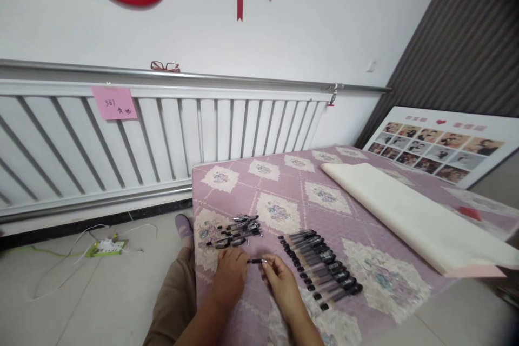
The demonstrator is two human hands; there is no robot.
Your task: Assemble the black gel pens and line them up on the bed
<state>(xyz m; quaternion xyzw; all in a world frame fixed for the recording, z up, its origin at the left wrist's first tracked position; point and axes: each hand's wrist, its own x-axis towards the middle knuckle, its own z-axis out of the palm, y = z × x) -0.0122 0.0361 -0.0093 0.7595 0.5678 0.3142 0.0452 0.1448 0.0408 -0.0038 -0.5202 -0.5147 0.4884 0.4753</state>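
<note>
A short black pen part (257, 261), lying level, spans the gap between my two hands just above the cloth. My right hand (281, 283) pinches its bright metal-looking end with thumb and fingertips. At the other end, the curled fingers of my left hand (232, 272) close on it; how much of it they cover is hidden. Just beyond my left hand lies a loose pile of black and clear pens (239, 231), with small parts among them. To the right of my right hand, several capped pens (320, 259) lie side by side in a slanted row.
A purple floral cloth (279, 181) covers the table. A folded cream sheet (389, 205) lies on the right, and a photo board (430, 143) leans behind it. A white radiator (211, 124) stands along the wall. A power strip (107, 248) with cables sits on the floor at left.
</note>
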